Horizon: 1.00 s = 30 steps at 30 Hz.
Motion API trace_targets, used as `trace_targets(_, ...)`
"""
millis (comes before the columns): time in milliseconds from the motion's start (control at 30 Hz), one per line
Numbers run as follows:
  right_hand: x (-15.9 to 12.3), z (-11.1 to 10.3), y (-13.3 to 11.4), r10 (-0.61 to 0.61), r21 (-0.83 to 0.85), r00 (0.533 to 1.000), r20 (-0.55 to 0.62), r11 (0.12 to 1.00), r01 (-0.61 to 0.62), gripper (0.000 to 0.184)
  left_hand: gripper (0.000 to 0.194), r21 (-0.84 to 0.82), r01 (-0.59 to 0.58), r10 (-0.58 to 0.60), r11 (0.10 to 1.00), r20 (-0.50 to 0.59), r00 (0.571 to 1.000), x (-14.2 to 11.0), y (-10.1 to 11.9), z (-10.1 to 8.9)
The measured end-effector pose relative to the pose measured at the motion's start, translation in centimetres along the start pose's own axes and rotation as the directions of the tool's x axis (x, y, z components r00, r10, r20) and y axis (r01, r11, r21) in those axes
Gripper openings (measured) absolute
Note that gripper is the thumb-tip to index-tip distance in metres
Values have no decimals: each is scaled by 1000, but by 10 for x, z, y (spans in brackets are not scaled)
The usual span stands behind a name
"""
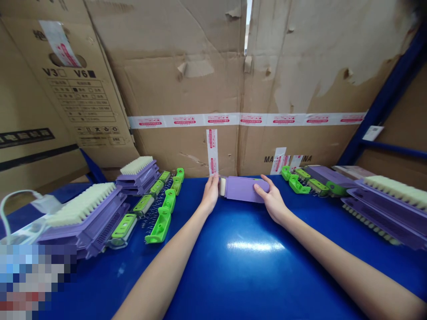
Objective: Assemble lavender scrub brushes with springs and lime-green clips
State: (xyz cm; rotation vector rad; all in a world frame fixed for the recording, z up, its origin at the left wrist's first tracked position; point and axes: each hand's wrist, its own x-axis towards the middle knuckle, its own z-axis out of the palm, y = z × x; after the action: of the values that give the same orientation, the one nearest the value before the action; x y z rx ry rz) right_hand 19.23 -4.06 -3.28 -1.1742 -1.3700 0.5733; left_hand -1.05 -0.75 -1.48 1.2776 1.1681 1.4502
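Gripping the purple casing [245, 189] by its right end, right hand [274, 202] laid its thumb over the near face. Left hand [211, 194], fingers together, stood at the pale end; pinch or not, couldn't tell. Casing sat between both, over the blue bench [233, 271]. Farther out, either side: green brackets [160, 225], bristled purple parts [88, 218].

left hand [211, 194]: bare, slender | right hand [275, 204]: bare, slender | forearms [171, 253]: bare, slim, smooth
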Motion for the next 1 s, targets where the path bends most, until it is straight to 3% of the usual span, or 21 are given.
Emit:
trace_targets(267, -3, -2, -13, 46, -57, 998, 30, 997, -44, 74, 33, 84, -108, 99, 991, 103, 990, -3, 2, -2)
trace_targets(700, -11, -1, -26, -23, -98, 995, 94, 995, 32, 71, 24, 79, -95, 83, 992, 149, 985, 0, 0, -4)
trace_targets(1000, -7, -1, -25, -102, -172, 987, 120, 977, 122, 75, 20, 102, -146, 142, 984, 39, 989, -10, 9, 1)
